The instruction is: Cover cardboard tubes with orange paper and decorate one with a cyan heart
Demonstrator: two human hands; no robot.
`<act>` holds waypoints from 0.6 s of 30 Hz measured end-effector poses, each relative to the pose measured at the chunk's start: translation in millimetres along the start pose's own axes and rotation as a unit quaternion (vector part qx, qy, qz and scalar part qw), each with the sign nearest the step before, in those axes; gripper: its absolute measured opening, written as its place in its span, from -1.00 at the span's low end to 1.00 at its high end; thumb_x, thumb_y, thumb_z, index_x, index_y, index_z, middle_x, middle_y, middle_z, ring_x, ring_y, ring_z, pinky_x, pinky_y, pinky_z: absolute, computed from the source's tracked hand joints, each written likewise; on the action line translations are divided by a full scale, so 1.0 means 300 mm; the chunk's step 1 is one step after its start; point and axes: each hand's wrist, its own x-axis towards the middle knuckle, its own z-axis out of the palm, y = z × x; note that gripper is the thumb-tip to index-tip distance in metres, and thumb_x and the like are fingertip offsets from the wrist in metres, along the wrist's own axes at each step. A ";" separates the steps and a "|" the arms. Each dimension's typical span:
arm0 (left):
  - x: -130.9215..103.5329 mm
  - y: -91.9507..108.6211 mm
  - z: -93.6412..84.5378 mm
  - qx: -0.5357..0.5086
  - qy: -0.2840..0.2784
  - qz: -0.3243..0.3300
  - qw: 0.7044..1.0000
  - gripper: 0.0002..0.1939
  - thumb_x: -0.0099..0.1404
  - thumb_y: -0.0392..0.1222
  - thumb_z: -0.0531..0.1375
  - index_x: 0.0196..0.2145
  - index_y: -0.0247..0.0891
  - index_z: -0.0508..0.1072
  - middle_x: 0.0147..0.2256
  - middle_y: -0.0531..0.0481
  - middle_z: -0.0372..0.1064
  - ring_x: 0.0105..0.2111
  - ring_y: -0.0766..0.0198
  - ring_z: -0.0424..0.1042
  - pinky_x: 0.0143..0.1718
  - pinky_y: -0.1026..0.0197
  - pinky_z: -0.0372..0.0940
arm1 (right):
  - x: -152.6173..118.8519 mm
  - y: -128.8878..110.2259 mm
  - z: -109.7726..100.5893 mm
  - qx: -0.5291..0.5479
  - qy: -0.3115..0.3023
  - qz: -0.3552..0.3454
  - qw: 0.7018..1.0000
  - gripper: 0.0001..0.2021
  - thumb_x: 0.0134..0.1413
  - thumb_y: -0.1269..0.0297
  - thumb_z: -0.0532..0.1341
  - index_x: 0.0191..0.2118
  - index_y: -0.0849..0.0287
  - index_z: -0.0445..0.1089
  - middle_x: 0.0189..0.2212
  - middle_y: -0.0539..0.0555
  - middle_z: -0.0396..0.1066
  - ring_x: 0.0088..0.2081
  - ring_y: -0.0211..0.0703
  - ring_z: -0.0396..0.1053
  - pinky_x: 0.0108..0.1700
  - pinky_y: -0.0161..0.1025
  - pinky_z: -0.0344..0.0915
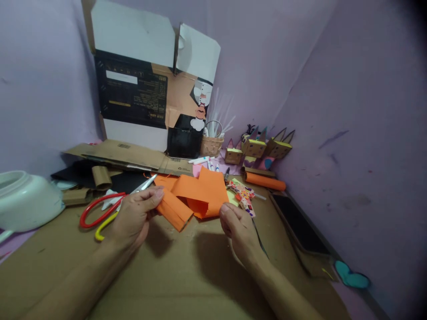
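So, your left hand pinches the orange-wrapped piece above the cardboard; over-squeezing could crease it. Right hand curled, can't tell its hold; tugging could tear the orange sheet.

The left hand is gripping an orange-covered tube between thumb and fingers, the free end tilting down. The right hand is curling its fingers at the edge of the folded orange paper; contact is remaining unclear. Scissors are lying behind the left hand. An unfolded carton is standing at the back; cardboard figures are standing right of a small basket.
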 end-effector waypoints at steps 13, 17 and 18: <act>-0.052 -0.083 0.000 0.059 0.001 0.139 0.988 -0.85 -0.11 -0.12 0.34 -0.60 -0.25 0.54 -0.29 -0.03 0.36 -0.19 0.16 0.33 -0.23 0.27 0.30 | -0.035 -0.027 0.070 0.171 -0.040 0.171 0.970 -0.65 -0.30 0.09 0.38 -0.44 0.20 0.30 -0.64 -0.16 0.16 -0.69 -0.48 -0.03 -0.72 -0.49 -0.08; -0.075 -0.090 0.005 0.122 -0.043 0.154 0.980 -0.85 0.02 -0.10 0.29 -0.52 -0.24 0.54 -0.18 -0.07 0.34 -0.09 0.12 0.30 -0.13 0.22 0.27 | -0.033 -0.026 0.065 0.219 -0.063 0.196 0.954 -0.62 -0.27 0.09 0.37 -0.32 0.24 0.43 -0.50 0.01 0.34 -0.52 -0.33 0.26 -0.69 -0.51 0.12; -0.083 -0.087 0.009 0.142 -0.060 0.157 0.976 -0.86 0.05 -0.11 0.27 -0.51 -0.23 0.54 -0.16 -0.07 0.34 -0.09 0.13 0.30 -0.11 0.23 0.25 | -0.034 -0.027 0.064 0.234 -0.077 0.199 0.948 -0.63 -0.23 0.08 0.35 -0.30 0.24 0.45 -0.44 0.06 0.38 -0.46 -0.28 0.31 -0.67 -0.50 0.17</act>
